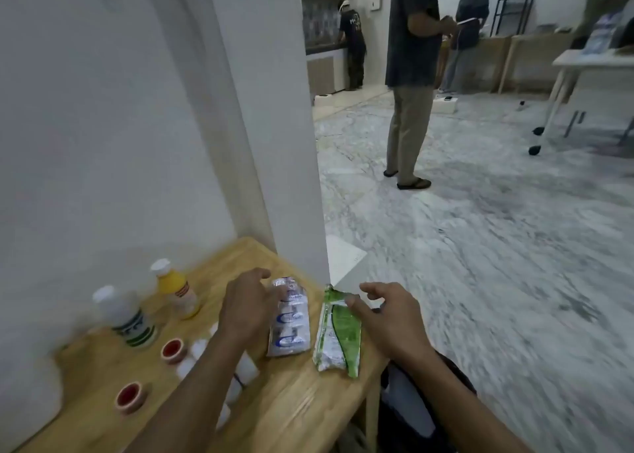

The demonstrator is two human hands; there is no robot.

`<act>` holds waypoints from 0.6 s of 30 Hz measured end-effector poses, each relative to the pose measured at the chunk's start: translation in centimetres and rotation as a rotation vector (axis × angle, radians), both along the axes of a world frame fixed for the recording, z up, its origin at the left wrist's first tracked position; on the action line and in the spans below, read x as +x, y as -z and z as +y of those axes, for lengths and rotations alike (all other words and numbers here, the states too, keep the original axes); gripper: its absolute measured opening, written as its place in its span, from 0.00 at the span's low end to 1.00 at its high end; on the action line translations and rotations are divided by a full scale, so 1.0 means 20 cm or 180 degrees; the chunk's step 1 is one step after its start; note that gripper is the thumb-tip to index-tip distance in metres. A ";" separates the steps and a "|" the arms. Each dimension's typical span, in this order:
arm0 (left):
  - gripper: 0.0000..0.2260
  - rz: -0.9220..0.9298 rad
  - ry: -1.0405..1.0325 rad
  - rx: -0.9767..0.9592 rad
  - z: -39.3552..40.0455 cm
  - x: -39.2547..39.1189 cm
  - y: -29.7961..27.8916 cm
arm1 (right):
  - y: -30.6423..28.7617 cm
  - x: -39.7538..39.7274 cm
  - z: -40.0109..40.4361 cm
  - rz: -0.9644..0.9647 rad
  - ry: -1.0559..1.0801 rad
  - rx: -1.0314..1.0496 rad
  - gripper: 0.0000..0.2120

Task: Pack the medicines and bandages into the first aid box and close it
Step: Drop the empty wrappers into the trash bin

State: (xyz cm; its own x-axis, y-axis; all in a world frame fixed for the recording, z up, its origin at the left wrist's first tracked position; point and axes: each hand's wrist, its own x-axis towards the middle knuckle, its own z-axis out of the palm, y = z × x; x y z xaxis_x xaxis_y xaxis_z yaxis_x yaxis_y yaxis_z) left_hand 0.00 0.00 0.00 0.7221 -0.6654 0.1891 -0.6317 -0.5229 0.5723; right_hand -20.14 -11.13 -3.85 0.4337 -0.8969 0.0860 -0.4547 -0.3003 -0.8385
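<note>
Green-and-white soft plastic packet (338, 332) lies low in the frame's middle on the wooden counter (291, 408), right hand (384, 319) loosely open at its top, left hand (245, 310) spread beside the blue-and-white packet (290, 319); pinch each firmly.

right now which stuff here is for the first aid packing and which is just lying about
For the job: blue-printed packet, green packet, yellow bottle, white bottle, two red-lidded pots.
Just lying about: dark bag under the table, white board on the floor.
</note>
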 end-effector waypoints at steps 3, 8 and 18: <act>0.13 0.0000 -0.0017 -0.0022 -0.01 0.01 -0.01 | 0.01 0.03 -0.01 0.0048 -0.0005 0.0016 0.18; 0.05 0.0051 -0.0030 -0.0219 -0.01 0.03 0.01 | 0.02 0.02 -0.01 -0.0050 0.0102 0.0061 0.11; 0.03 0.0402 0.0424 -0.1098 -0.02 -0.19 -0.09 | -0.14 -0.19 -0.03 -0.0843 0.0362 -0.0118 0.02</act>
